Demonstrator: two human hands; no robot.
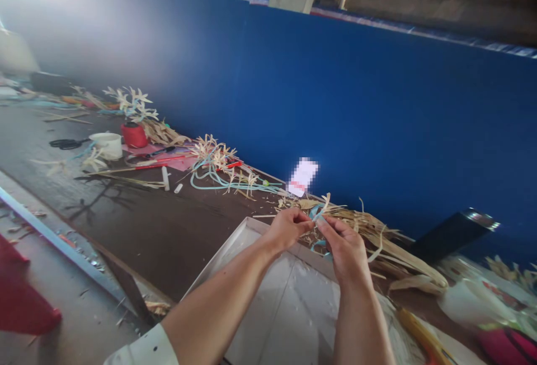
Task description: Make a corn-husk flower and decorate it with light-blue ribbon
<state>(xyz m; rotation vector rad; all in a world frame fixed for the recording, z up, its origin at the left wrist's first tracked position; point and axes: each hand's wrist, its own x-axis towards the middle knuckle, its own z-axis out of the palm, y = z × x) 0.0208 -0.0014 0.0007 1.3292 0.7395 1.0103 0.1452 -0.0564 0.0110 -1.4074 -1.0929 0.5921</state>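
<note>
My left hand and my right hand meet above the far edge of a pale metal tray. Both pinch a thin light-blue strip together with a small piece of dried straw-coloured leaf. The fingers of each hand are curled closed around that strip. A loop of the blue strip hangs down between the hands. Behind them lies a heap of dried husk strips on the dark worktable.
Further left on the table are straw flowers, a coil of blue strip, a red pot, a white bowl, scissors and red pens. A blue wall backs the table. A black box stands right.
</note>
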